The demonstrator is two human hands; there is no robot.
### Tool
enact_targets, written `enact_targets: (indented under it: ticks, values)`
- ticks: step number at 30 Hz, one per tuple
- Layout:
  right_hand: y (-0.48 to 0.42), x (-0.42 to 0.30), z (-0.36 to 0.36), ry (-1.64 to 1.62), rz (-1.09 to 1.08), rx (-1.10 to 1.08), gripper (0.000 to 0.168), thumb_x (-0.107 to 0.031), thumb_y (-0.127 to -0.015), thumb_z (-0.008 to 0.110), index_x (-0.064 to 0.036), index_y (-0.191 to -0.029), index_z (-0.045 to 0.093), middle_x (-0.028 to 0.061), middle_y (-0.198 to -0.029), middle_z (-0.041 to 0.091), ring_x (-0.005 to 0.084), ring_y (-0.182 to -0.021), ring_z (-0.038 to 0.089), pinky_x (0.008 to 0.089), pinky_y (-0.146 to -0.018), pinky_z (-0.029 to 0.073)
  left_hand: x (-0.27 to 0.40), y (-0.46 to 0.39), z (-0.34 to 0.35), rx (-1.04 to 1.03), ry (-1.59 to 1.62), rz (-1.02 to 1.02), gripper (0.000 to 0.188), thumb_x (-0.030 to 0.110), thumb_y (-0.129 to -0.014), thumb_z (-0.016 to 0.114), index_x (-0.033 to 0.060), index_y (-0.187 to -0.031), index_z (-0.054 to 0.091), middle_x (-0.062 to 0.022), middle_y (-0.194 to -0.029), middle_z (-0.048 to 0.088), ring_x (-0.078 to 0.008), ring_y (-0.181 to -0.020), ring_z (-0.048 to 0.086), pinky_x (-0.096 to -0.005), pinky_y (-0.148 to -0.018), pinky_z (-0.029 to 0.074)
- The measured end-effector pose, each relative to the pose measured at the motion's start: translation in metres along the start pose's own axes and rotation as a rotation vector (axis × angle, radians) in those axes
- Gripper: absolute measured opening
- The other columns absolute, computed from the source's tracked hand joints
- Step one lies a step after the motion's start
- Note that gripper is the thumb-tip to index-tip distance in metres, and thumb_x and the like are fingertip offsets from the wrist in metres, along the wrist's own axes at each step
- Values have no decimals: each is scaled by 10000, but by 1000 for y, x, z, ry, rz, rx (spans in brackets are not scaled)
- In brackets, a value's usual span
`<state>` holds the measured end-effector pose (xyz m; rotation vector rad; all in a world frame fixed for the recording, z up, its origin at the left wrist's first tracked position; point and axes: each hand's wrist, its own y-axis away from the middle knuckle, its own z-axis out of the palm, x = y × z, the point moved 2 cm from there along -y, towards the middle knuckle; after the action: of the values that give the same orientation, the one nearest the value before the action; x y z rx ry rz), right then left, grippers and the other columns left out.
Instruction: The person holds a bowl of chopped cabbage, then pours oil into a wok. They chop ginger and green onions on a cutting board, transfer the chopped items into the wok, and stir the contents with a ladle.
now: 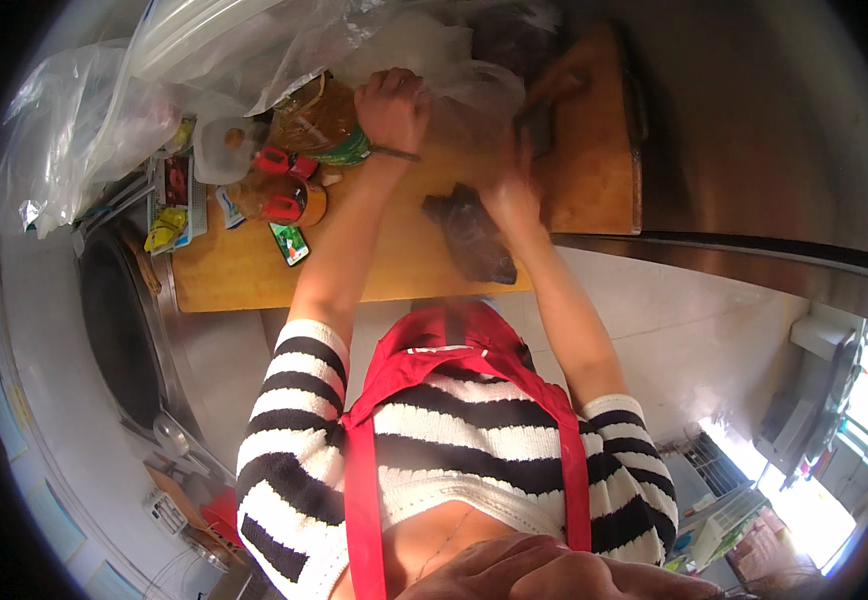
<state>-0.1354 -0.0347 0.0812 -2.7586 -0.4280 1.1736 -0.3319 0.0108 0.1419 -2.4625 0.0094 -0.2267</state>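
Observation:
My left hand [393,109] is curled against a translucent plastic bag [490,86] at the far part of a wooden table, its fingertips partly hidden, and seems to grip the bag's edge. A dark band circles that wrist. Blurred by motion, my right hand [510,195] points away from me beside the near side of the same bag; its grip is unclear. Just left of the right hand, a crumpled dark plastic bag [479,240] lies on the wooden tabletop [396,255].
Left of my left hand stand a large oil jug [314,120] and red-capped bottles [284,206]. A lit phone [289,244] lies nearby. Plastic sheeting [201,45] hangs at upper left; a basket [195,202] holds packets. A metal surface [749,150] borders the right side.

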Motion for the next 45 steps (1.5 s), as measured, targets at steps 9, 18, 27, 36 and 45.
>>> enact_targets:
  ticks: [9,18,27,36,45]
  values:
    - [-54,-18,48,161,-161,13,457,-295,-835,595,-68,-1227,537,155,-1219,563,307,-1158,531,391,-935,454,15,55,-19,-268,563,-82,252,186,-773,649,59,-991,655,-110,-1072,619,-338,-967,595,-401,-799,490]
    - [-65,59,89,0,56,-278,319,-257,-900,537,-65,-1145,606,151,-1130,618,302,-1056,581,417,-910,459,5,124,-35,-253,383,-160,609,314,-766,737,34,-1261,520,-188,-1291,509,-361,-1204,484,-425,-1010,395]
    - [-87,-4,38,-1036,513,-138,193,-150,-950,472,-52,-1083,572,54,-900,596,192,-780,594,323,-629,493,5,110,-17,-92,759,-450,934,352,-719,780,-7,-1423,282,-248,-1428,343,-406,-1298,362,-450,-1075,313]
    - [-225,-66,44,-1196,270,269,162,-120,-921,507,-23,-1028,581,89,-846,596,224,-754,589,327,-629,483,17,80,-56,51,497,-358,867,256,-761,723,-2,-1444,255,-230,-1466,309,-419,-1332,317,-484,-1076,297]
    - [-265,-45,103,-490,87,65,179,-123,-913,531,-13,-1043,587,107,-881,607,238,-799,595,343,-682,485,27,166,-84,-262,519,-485,593,156,-798,692,30,-1319,438,-201,-1332,461,-328,-1037,571,-370,-724,509]
